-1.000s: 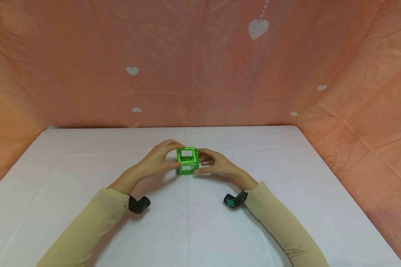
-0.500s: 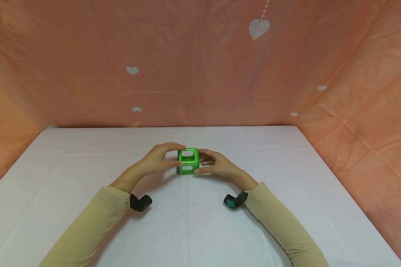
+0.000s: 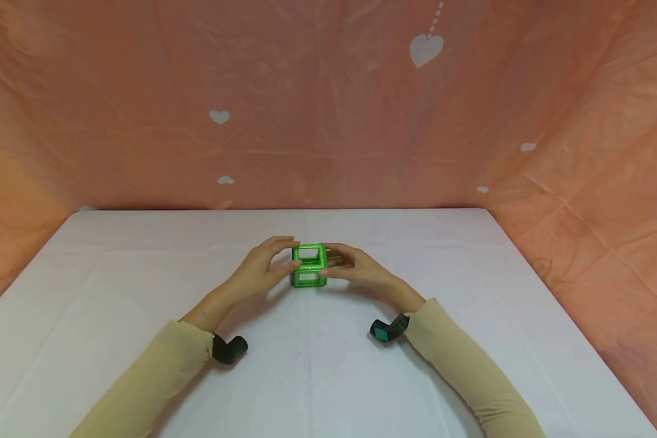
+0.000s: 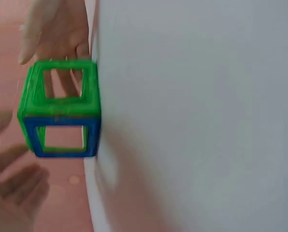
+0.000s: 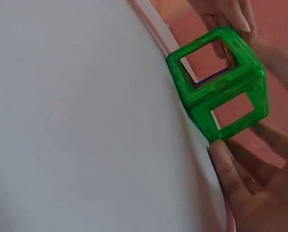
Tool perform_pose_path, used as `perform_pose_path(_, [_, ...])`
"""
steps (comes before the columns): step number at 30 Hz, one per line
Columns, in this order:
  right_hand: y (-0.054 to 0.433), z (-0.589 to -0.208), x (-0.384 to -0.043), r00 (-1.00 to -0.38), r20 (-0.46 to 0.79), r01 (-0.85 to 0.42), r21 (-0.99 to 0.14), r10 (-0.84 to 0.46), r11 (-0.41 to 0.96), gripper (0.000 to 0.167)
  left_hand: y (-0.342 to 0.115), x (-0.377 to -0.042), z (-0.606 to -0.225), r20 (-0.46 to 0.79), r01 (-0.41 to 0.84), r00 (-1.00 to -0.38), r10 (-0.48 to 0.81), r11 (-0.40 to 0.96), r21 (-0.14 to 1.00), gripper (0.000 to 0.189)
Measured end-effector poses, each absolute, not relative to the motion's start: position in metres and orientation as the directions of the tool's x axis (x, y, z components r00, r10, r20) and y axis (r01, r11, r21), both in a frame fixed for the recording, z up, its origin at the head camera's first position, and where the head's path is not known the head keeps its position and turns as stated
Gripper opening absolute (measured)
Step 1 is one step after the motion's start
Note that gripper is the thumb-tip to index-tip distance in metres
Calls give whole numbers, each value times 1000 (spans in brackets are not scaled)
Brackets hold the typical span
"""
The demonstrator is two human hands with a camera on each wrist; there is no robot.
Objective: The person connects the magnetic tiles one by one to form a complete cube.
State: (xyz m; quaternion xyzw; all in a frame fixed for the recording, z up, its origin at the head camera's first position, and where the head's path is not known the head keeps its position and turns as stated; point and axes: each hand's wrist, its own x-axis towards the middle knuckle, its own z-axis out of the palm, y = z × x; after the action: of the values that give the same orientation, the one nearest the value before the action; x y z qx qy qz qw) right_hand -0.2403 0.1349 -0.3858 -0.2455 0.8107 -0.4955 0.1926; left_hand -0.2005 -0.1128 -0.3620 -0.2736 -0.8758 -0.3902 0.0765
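Observation:
A small cube of magnetic tiles [image 3: 309, 267] stands on the white table between the two hands. Its frames are see-through green, with a blue tile [image 4: 62, 153] on the side facing the left hand and a bit of orange inside in the right wrist view. My left hand [image 3: 260, 267] is spread beside the cube, its fingers blurred and apart from it in the left wrist view. My right hand [image 5: 260, 193] holds the cube's right side, thumb at the near edge and fingers at the far edge. Part of those fingers is hidden behind the cube.
A white cloth [image 3: 306, 377] covers the table. Orange-pink fabric with white hearts [image 3: 328, 109] hangs along the back and sides. Each wrist wears a black camera [image 3: 230, 350], below tan sleeves [image 3: 148, 377].
The left thumb and fingers have shifted at the cube's left side. The right thumb has moved slightly up its near edge. In the head view the cube sits a touch lower and further right.

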Motion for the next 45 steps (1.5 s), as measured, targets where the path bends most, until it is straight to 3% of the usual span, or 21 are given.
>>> perform_pose_path(5, [132, -385, -239, -841, -24, -212, -904, -540, 371, 59, -110, -197, -369, 364, 479, -878, 311, 543, 690, 37])
perform_pose_path(16, [122, -382, -235, -913, 47, -163, -952, -406, 257, 44, -103, -194, -372, 199, 276, -959, 202, 513, 813, 43])
perform_pose_path(29, [116, -381, -234, -911, 40, -124, -976, -411, 181, 42, -95, -194, -369, 108, 151, -983, 146, 324, 934, 39])
perform_pose_path(45, [117, -377, -235, -908, 28, -120, -973, -418, 196, 37, -94, -197, -366, 61, 88, -993, 99, 301, 950, 37])
